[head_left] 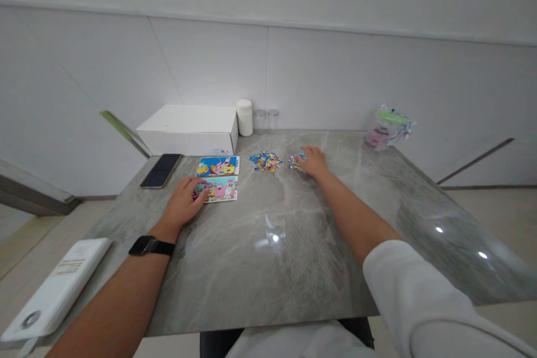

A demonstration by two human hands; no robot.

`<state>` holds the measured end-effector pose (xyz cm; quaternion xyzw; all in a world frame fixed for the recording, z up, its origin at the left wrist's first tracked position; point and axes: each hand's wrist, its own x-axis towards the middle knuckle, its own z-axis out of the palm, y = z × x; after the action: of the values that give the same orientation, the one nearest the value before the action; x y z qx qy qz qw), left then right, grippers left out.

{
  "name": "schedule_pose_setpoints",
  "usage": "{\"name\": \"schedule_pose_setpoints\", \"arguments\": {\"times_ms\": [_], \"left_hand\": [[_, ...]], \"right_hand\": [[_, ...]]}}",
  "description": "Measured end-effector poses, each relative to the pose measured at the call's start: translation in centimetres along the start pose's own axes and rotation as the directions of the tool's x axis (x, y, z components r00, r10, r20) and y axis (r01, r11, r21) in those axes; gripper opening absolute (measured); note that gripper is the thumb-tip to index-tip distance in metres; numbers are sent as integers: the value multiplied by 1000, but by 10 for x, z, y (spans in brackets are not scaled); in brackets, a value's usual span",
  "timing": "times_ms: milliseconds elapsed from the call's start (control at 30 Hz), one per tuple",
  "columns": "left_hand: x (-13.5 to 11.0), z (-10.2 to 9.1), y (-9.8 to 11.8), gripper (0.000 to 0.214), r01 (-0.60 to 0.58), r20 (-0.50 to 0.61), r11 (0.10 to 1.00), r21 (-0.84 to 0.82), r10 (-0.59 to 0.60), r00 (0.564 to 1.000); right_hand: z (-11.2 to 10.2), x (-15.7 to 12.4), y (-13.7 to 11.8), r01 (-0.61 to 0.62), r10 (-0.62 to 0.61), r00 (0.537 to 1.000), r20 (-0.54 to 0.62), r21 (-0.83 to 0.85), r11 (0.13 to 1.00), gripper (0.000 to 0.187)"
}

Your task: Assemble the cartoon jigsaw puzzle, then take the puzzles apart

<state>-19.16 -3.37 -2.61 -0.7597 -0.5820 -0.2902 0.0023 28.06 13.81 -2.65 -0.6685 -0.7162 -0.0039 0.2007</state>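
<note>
My left hand (184, 200) rests with fingers stretched out over the left end of a pink and teal cartoon picture card (222, 190). Just behind that card lies a second one, a blue and yellow cartoon picture card (217, 166). My right hand (312, 161) reaches to a small heap of puzzle pieces (293, 163) and covers part of it, fingers extended. To the left of this heap, apart from it, lies a larger pile of colourful puzzle pieces (265, 161). Whether any piece sits under my right fingers is hidden.
A white box (188, 123), a white bottle (244, 118) and two clear glasses (272, 121) stand along the wall. A phone (161, 170) and a white power bank-like device (59, 285) lie at left. A clear plastic bag (388, 127) sits back right on the marbled table (268, 279).
</note>
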Motion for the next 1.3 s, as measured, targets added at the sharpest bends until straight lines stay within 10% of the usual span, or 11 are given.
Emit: {"name": "schedule_pose_setpoints", "arguments": {"times_ms": [167,800,1300], "left_hand": [[1,-1,1,43,9,19,1000,-5,-9,1000],[1,-2,1,43,47,60,999,-3,-46,997],[-1,-1,7,44,8,68,1000,10,-9,998]], "right_hand": [[13,0,16,25,3,975,221,-123,992,87],[17,-2,-11,255,-228,942,244,-85,963,66],[-6,-53,41,343,-308,905,294,-73,936,59]]}}
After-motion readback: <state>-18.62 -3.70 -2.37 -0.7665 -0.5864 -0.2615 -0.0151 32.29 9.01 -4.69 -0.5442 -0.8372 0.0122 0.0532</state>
